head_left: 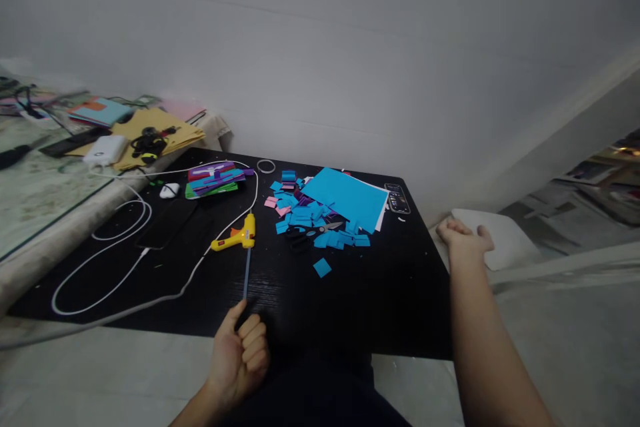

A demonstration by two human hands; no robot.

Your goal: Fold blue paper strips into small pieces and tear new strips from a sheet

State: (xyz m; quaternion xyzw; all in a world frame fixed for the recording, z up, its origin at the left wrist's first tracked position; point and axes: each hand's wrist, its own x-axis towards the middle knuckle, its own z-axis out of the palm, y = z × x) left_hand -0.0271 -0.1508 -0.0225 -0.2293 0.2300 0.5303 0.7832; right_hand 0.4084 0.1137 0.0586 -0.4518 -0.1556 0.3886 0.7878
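My left hand point(243, 353) is at the front edge of the black table point(380, 307), palm up with its fingers curled in and nothing visible in them. Its thumb tip is close to the end of a glue stick point(247, 273); whether they touch I cannot tell. That stick juts from the back of a yellow glue gun point(244, 235) lying on its side. Past the table's right edge, above a white stool point(500, 240), my right hand point(463, 235) is loosely closed with the thumb sticking out; nothing shows in it. Scissors point(313, 232) lie among small folded blue paper pieces point(305, 215).
A blue sheet point(350, 197) lies over white paper beside a phone point(397, 199). Coloured paper strips point(215, 180), a ring point(266, 165), an earbud case point(169, 191) and a dark phone point(163, 230) on a looping white cable point(83, 310) lie leftward. A wall point(320, 80) stands behind.
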